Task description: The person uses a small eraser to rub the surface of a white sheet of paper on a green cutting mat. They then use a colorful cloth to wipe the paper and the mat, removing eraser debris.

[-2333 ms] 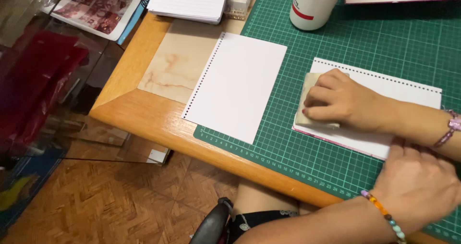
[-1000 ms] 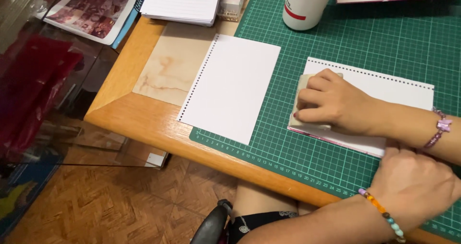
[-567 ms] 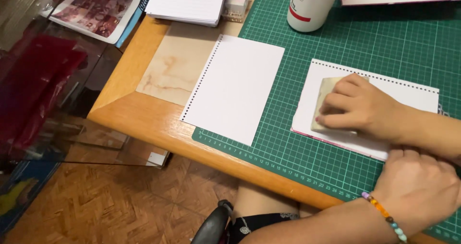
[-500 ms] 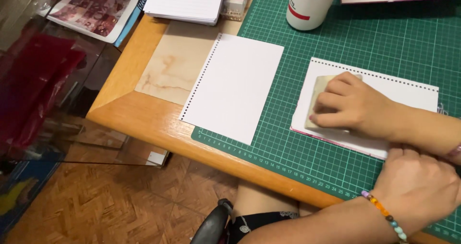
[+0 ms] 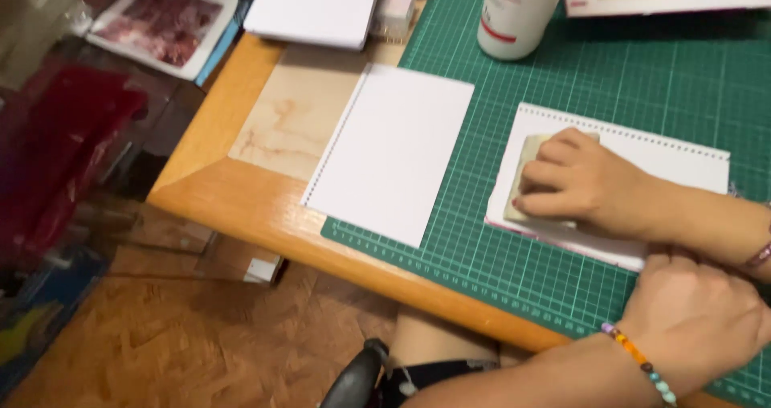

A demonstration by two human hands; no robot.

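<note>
One beige block [image 5: 526, 163] lies on the left end of a punched white sheet [image 5: 658, 155], itself on the green mat [image 5: 642, 71]. The right hand [image 5: 582, 185], fingers curled over the block, presses it flat against the sheet. The left hand [image 5: 695, 320], loosely closed and holding nothing, rests on the sheet's near edge; one beaded bracelet [image 5: 638, 364] circles its wrist. A second punched sheet [image 5: 393, 151] lies just left, overhanging the mat onto the bench [image 5: 241, 207]. One white bottle [image 5: 514, 14] stands at the mat's far side. Beyond it are one notepad [image 5: 317, 6] and one photo print [image 5: 165, 22].
</note>
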